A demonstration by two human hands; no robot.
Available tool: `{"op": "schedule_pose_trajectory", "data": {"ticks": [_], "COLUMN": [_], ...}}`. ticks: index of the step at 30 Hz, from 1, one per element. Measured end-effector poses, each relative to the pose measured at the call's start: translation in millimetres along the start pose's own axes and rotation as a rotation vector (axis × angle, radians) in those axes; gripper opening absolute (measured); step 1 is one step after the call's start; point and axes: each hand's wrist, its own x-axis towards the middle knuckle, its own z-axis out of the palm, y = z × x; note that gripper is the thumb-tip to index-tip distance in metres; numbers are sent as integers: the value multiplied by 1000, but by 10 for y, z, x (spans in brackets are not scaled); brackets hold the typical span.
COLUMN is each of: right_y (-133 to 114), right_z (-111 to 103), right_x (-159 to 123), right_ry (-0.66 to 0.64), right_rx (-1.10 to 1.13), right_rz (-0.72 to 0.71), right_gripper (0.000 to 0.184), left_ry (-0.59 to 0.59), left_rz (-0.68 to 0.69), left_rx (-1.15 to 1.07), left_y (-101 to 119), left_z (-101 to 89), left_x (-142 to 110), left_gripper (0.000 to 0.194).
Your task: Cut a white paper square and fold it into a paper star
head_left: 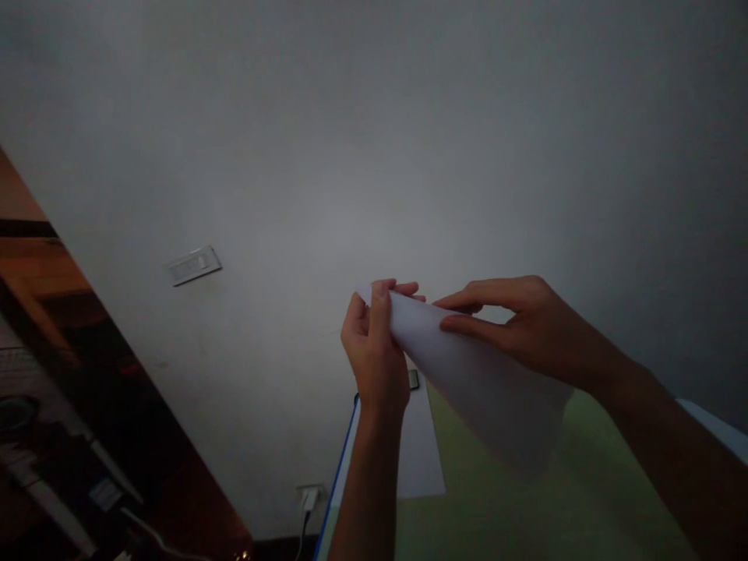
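Observation:
A white sheet of paper (467, 378) is held up in front of me, curled into a cone-like shape that narrows toward the left. At the narrow end my left hand (377, 343) grips it, thumb on the near face and fingers behind. My right hand (514, 319) pinches the upper edge further right between thumb and fingers. The wide end of the paper hangs down to the right over a green tabletop (467, 522).
Another white sheet (421, 452) lies on the table's left side, with a small dark object (414, 379) at its far end. A pale wall (262, 156) stands behind, bearing a switch plate (195, 265) and a plugged-in outlet (309, 496). Dark furniture (117, 389) is at left.

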Motion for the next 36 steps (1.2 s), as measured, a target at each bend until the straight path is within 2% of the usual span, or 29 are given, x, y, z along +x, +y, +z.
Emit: {"op": "schedule_pose_trajectory", "data": {"ticks": [3,7,20,36], "right_y": [11,44,80,97], "right_z": [-5,-1,-8,-4], "right_x": [-14,-23,-19,-5], "right_ry": [30,43,45,45], "right_rx": [-20,-33,-1,65], "right_rz": [25,17,-27,-58], "right_gripper": [20,23,20,20], "left_ry": [-103,-127,-55,-46], "left_rz": [-31,6,84,101], "left_rx": [-42,-55,35,51], "left_y": [-3,-57,-61,-94], "left_z": [-124,-223,-207,-220], "left_x": [52,112,109,130], "left_gripper": [33,30,26,24]}}
